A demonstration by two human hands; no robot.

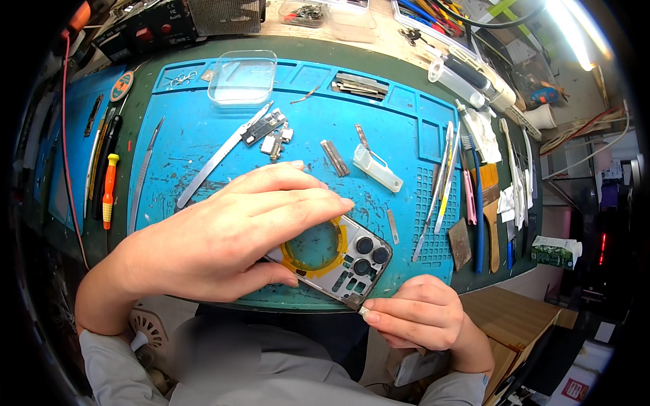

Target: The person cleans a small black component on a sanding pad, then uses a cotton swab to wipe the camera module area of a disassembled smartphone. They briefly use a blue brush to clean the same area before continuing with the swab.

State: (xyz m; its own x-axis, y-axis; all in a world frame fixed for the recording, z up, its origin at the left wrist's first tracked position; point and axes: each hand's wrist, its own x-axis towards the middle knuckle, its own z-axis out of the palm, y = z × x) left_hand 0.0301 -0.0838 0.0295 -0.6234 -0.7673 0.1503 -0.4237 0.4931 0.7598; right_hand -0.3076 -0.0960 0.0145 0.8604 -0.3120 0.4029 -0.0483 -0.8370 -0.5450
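A grey phone housing (pixel 330 280) with a yellow ring and several black camera lenses lies tilted near the mat's front edge. My left hand (pixel 237 227) grips it from the left, fingers over the far edge and thumb on the near edge. My right hand (pixel 423 314) is closed in a pinch at the housing's near right corner. Between its fingertips shows a small whitish piece (pixel 365 312), too small to name. Just beyond my left hand lie small circuit boards (pixel 264 127) and a long metal scalpel (pixel 217 162).
A blue work mat (pixel 183 122) covers the bench. On it stand a clear plastic box (pixel 242 80) and a white plastic piece (pixel 377 169). To the right lie tweezers (pixel 447 186) and a wooden-handled brush (pixel 489 203); an orange screwdriver (pixel 108 193) is at left.
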